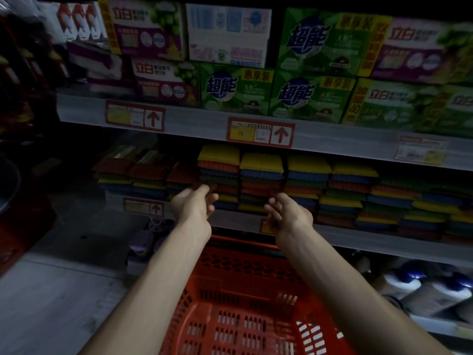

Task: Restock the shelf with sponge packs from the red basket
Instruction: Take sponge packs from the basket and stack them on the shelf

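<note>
Head view: we're looking down at a dim store aisle w/ both bare arms reaching far. L hand (194, 204) is stretching toward the sponge packs (261, 175), fingers nearly straight & relaxed, gripping nothing. Its tips are sitting right at the front of the tallest stack; touching or just short, we can't tell. R hand (288, 213) is hovering by the shelf (371, 238) rim, right of the L hand, fingers loosely curled, palm turned left, holding nothing we can make out. Packs are lying in flat stacks along that shelf, yellow/blue/green/red layers, running left to right. Basket (243, 311) is sitting near us, below & btw the forearms, its slotted red floor showing. Higher up, green & purple boxes (314, 52) are filling the upper level, w/ price tags (261, 133) hanging on its front rail.
</note>
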A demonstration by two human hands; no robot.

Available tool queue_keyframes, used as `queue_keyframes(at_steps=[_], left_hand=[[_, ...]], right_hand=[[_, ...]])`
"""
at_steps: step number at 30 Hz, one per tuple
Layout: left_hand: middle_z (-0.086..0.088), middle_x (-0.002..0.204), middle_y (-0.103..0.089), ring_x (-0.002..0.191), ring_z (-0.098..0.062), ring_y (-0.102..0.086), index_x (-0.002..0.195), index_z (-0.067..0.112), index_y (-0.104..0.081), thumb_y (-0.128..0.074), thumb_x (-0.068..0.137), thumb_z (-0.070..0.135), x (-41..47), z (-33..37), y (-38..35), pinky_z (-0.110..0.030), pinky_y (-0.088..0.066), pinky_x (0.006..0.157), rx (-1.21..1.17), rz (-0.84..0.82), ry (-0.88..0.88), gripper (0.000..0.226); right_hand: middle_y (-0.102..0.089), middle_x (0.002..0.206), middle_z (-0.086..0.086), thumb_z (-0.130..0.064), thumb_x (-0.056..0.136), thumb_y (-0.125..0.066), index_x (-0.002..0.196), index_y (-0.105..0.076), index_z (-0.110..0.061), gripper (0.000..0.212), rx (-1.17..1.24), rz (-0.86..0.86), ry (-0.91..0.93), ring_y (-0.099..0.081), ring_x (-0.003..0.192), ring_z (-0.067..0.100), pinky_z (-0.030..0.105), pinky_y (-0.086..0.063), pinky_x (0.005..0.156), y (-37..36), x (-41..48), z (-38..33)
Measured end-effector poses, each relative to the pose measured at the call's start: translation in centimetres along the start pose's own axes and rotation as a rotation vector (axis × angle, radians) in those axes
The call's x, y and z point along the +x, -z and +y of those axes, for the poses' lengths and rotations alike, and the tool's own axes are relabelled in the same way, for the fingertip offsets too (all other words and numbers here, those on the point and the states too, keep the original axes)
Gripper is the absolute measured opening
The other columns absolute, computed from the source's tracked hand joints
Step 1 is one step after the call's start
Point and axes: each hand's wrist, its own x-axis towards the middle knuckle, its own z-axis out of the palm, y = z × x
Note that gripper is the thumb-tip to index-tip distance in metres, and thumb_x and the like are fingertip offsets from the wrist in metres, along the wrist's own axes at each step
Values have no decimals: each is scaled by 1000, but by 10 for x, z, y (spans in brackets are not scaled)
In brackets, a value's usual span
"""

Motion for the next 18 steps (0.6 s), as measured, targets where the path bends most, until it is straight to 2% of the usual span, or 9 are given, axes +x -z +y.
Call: queue_keyframes(at_steps=[4, 8, 11, 13, 15, 18], left_hand=[[-11, 77, -67, 53, -11, -62, 97, 1, -66, -67, 97, 5, 1, 1, 1, -20, -36, 40, -4, 6, 16, 4], [-12, 74, -66, 54, -13, -61, 91, 3, -64, -67, 97, 4, -3, 2, 1, -20, -35, 39, -16, -7, 43, 7], [-12, 75, -68, 55, -14, -64, 86, 5, -63, -67, 97, 5, -6, 3, 1, -22, -36, 42, -4, -21, 52, 12], [-13, 78, -69, 57, -14, -66, 93, 5, -65, -68, 97, 6, -8, 4, 3, -21, -37, 41, 0, -38, 64, 5], [-12, 87, -72, 61, -14, -69, 100, 4, -68, -70, 96, 7, -10, 3, 6, -21, -39, 41, 15, -64, 80, 5], [-13, 100, -75, 67, -13, -74, 104, 5, -70, -72, 95, 7, -15, -1, 6, -21, -46, 44, 65, -104, 61, 10]], right_hand=[[-71, 56, 0, -15, 97, -69, 140, -54, 3, 49, 5, 7, 3, -69, 47, 6, 20, -49, 43, -1, -1, 0], [-71, 54, -2, -14, 97, -70, 145, -49, 1, 54, 4, -6, 9, -69, 47, 6, 23, -50, 48, -1, -2, 0], [-73, 65, 3, -14, 96, -71, 142, -51, 2, 52, -10, -29, 15, -69, 48, 8, 25, -52, 54, 1, -7, -2], [-73, 72, 5, -14, 94, -73, 141, -52, 1, 53, -21, -43, 26, -70, 51, 9, 26, -53, 55, 6, -10, -5], [-73, 71, 4, -15, 93, -75, 141, -52, 0, 56, -27, -49, 28, -70, 52, 9, 24, -53, 50, 14, -12, -9], [-70, 71, 4, -15, 93, -75, 131, -61, 2, 44, -17, -37, 11, -65, 44, 7, 24, -49, 52, 29, -11, -16]])
